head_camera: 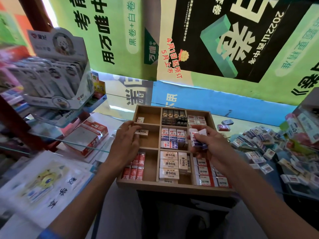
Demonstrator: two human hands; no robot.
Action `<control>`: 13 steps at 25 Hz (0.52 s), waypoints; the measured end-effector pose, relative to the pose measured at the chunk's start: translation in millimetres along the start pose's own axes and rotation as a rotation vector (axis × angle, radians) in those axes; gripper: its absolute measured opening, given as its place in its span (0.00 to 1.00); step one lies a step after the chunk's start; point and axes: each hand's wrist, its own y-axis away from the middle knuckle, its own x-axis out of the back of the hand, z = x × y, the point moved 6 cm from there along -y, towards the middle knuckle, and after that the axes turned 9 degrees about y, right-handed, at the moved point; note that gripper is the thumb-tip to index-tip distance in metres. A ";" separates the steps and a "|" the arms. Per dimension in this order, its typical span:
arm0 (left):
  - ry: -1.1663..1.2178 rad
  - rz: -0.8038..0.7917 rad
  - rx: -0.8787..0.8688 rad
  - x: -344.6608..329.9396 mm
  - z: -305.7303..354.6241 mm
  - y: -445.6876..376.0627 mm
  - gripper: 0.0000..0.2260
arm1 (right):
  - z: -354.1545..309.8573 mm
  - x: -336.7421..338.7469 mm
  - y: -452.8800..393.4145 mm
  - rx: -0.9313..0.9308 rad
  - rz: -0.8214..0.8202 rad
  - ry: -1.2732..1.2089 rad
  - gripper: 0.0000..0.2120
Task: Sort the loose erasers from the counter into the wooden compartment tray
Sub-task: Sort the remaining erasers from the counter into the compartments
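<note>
so the left hand [126, 135] is pinching a cream eraser [142, 132] over the middle-left compartment of the wooden tray [172, 188], which looks bare otherwise. right hand [209, 145] is clutching a few white and blue erasers [196, 138] bunched up over the right side of the tray. the big loose pile [269, 149] sits on the glass counter [241, 125] off to the right. risk imo: that right-hand bunch is a loose fistful, so one could slip into the wrong slot, like the 2b erasers [207, 171] right under it. also the tray's near edge seems to overhang the counter, so leaning on it might tip it.
</note>
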 end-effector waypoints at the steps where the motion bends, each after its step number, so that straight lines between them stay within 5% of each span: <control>1: -0.116 0.017 -0.022 0.6 3.8 0.4 0.15 | -0.7 0.7 2.2 0.026 0.032 0.055 0.12; 8: -0.442 -0.058 -0.084 2.0 19.1 7.1 0.23 | -1.9 -2.2 18.5 0.123 0.059 0.231 0.13; 13: -0.419 -0.015 -0.062 2.2 17.1 6.4 0.12 | -2.1 -7.8 27.7 0.175 0.027 0.322 0.14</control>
